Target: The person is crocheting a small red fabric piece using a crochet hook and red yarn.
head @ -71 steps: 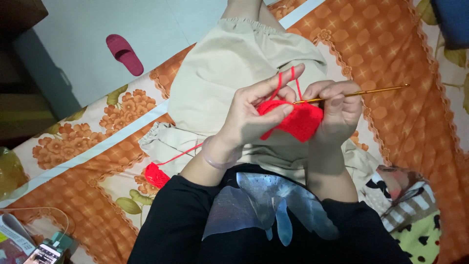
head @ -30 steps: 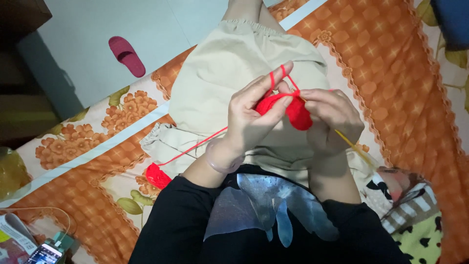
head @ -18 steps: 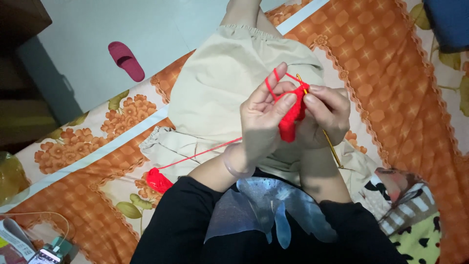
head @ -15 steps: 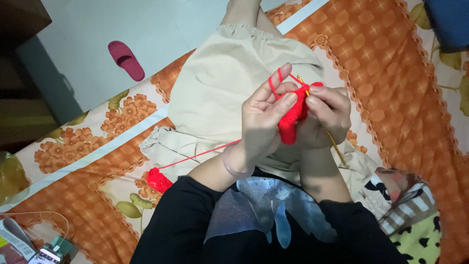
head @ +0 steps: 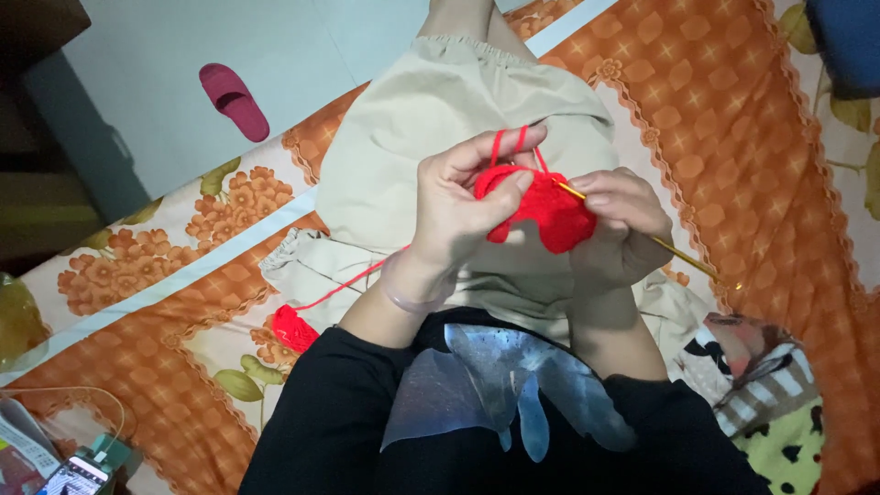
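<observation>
An orange bedsheet (head: 733, 119) with a printed leaf-and-flower pattern and a scalloped border covers the bed, soft and a little rumpled, and the person sits on it with beige gathered trousers (head: 431, 137) stretched smooth across the lap. Beyond the bed edge lies pale, hard floor with a single magenta slipper (head: 235, 99) on it. Over the lap, the left hand (head: 458, 206) is closed on a small red crochet piece (head: 541, 211), thumb pressed on its front, with two strands of red yarn (head: 509, 142) looped up over the raised forefinger. The right hand (head: 619, 215) is curled shut around a thin golden crochet hook (head: 678, 255), whose metal shaft runs slantwise from the work down past the palm. The piece looks dense, nubbly and roughly rounded. A slim strand trails from it down to a small red yarn ball (head: 293, 328) lying on the sheet by the left elbow (loose, and free to roll). Judging from this, the tensioned loops could slip off the forefinger if it relaxes, slackening the stitch; the smooth hook could slide out of its loop; and a tug could send the ball off the bed.
</observation>
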